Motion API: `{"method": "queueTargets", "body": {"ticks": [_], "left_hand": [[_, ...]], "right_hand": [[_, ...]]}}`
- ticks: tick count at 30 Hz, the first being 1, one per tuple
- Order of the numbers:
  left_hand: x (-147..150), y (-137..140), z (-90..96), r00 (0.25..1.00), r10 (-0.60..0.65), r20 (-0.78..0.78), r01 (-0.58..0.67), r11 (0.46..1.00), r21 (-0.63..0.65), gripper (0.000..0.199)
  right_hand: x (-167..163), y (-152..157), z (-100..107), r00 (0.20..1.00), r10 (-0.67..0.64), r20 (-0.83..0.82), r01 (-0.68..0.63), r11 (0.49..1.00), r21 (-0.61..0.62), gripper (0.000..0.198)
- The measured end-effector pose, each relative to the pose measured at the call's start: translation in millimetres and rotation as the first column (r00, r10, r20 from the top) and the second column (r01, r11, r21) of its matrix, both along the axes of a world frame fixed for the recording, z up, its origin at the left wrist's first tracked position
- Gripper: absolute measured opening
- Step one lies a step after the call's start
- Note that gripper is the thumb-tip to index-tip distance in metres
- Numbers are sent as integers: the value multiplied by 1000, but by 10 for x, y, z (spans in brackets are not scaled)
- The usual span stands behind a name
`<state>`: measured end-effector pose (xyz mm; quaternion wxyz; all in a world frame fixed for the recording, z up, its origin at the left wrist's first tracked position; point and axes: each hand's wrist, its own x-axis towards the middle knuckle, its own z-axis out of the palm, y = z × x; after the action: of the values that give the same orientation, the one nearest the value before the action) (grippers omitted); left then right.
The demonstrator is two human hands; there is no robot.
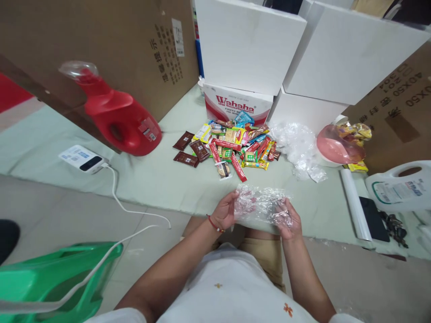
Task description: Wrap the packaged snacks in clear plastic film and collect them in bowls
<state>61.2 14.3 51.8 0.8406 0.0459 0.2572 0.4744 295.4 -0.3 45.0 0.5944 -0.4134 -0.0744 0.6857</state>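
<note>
Between my two hands, just over the table's front edge, stretches a crinkled clear plastic bag (257, 204). My left hand (226, 210) grips its left end, with a red string bracelet on the wrist. At the other end, my right hand (290, 222) is closed on the plastic, some fingers showing through it. Beyond the hands lies a heap of small wrapped snacks (232, 139) in red, yellow, green and blue. Brown snack packets (200, 150) lie at the heap's left side. To its right sits a pile of crumpled clear plastic bags (298, 148).
A red jug (124, 119) and a white device (82, 158) with a cable stand left. At right are a pink bowl (336, 146), a white roll (355, 204), a dark phone (373, 218), keys (393, 229) and a white jug (400, 186). Boxes (247, 45) line the back.
</note>
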Motion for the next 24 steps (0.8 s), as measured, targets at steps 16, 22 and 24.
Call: {"method": "queueTargets", "body": {"ticks": [16,22,24], "left_hand": [[-799,214,49,827,61,-559,96,964,248,55],[-808,51,18,-20,474,-881,1,881,474,27],[-602,-154,49,-84,616,-783,105,787,608,19]], "right_hand": [[246,78,122,852,93,516,-92,995,-29,46],[41,147,32,782,59,621,-66,998,-11,53],[-42,140,49,790,20,612,-29,1000,4,53]]}}
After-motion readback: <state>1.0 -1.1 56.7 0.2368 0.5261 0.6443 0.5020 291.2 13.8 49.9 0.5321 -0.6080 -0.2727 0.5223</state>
